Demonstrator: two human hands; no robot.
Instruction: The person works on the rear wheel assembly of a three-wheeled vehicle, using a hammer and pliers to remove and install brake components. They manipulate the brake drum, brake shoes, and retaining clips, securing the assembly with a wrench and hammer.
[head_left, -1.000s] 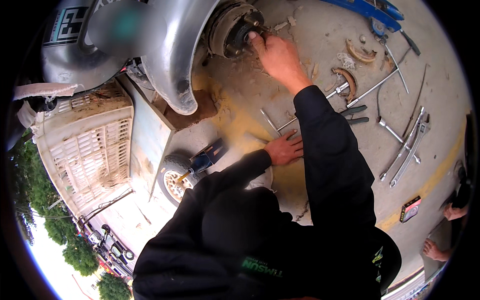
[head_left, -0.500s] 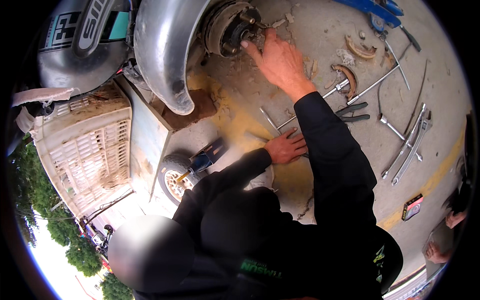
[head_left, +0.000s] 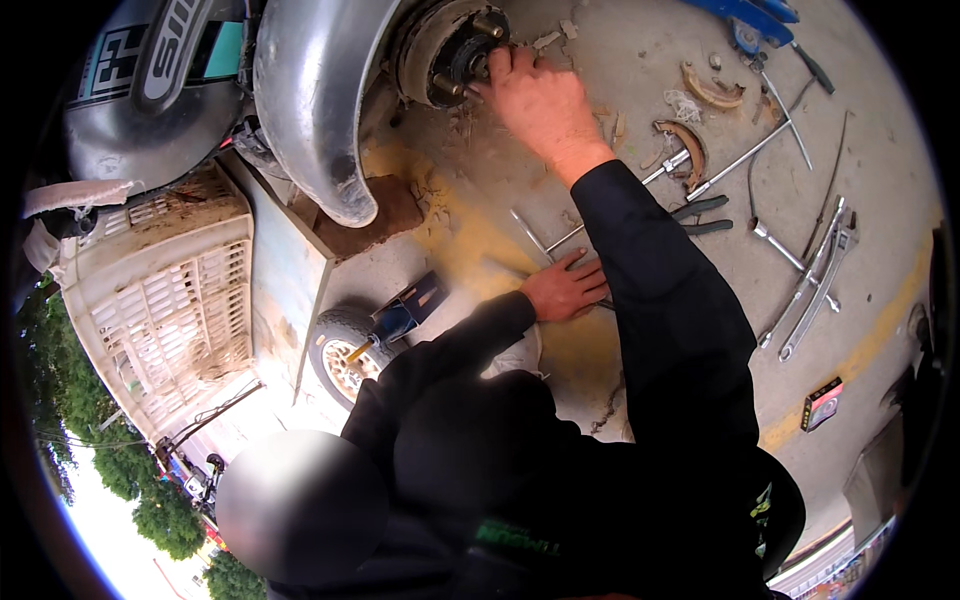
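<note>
My right hand (head_left: 550,112) reaches up to a worn, dusty wheel hub (head_left: 425,60) with brass-coloured studs. Its thumb and fingers are bent together at the middle of the hub, and they hide whatever small part lies between them. My left hand (head_left: 562,291) rests on the floor with its fingers spread out. A dark piece shows at the edge of its fingers, mostly covered by the hand and sleeve. Just above it lies a thin bent metal bar (head_left: 530,232). Pliers with dark handles (head_left: 708,205) lie beyond my right sleeve.
A silver fender (head_left: 315,100) curves beside the hub. Two curved brake shoes (head_left: 712,90), a T-handle wrench (head_left: 745,160), an adjustable wrench (head_left: 825,280) and a small box (head_left: 822,405) lie on the right. A blue jack (head_left: 745,25) stands at the top; a small wheel (head_left: 345,355) is left.
My right hand has moved in closer to the hub, and its spread thumb and fingers have drawn together there. My left hand stays put. Another person's hands at the right edge have left view.
</note>
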